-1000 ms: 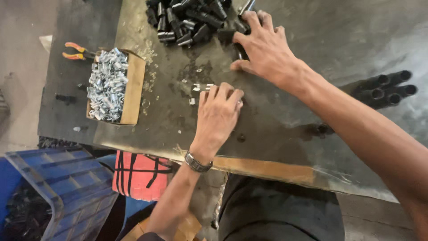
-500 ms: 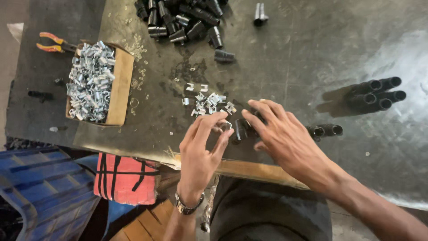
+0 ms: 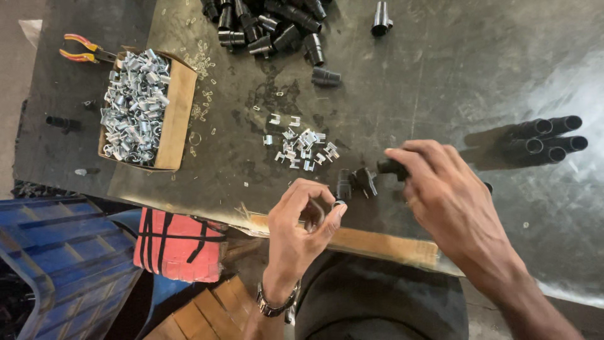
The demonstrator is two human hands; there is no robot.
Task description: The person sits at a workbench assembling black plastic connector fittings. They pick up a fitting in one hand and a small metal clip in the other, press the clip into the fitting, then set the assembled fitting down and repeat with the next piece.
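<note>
1. Head view: left hand [image 3: 302, 223] pinches a small silver metal clip [image 3: 338, 204] at the dark workbench's [image 3: 440, 75] near edge; right hand [image 3: 450, 201] grips a black plastic tube fitting [image 3: 391, 167].
2. Judged step: pairing clip with fitting; next needs careful alignment.

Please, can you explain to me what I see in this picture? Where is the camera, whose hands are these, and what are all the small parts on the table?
The camera sits on a person's head and looks down at that person's two bare hands over a dark metal worktable. The left hand, with a wristwatch, pinches a small part at its fingertips; it is too small to tell exactly what. The right hand grips a short black tube piece. Between the hands lie two more black pieces. Above them is a little heap of small metal clips. A cardboard box at the left holds many such shiny clips, with pliers beside it. A pile of black tubes lies at the top.
</note>
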